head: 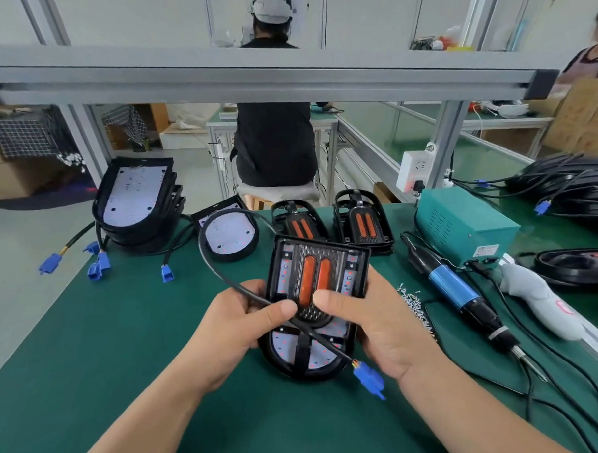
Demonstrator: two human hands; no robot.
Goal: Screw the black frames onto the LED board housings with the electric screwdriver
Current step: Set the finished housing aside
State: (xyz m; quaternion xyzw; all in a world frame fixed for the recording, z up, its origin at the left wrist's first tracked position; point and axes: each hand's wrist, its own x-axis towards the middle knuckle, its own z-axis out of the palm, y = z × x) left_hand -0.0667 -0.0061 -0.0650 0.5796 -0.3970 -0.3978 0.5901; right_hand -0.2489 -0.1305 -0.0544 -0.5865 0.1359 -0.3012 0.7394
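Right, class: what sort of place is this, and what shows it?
Probably an electronics assembly workshop: stacked LED board housings, an electric screwdriver beside loose screws on the green mat, and another person seated beyond.

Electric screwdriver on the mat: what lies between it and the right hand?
In the head view, a loose scatter of small silver screws lies on the green mat between the right hand and the electric screwdriver.

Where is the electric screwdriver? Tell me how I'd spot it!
Find the teal metal box on the right side of the green table. Just in front of it lies the electric screwdriver, a long black stick. Only it has a blue middle; the tool beside it is pale grey.
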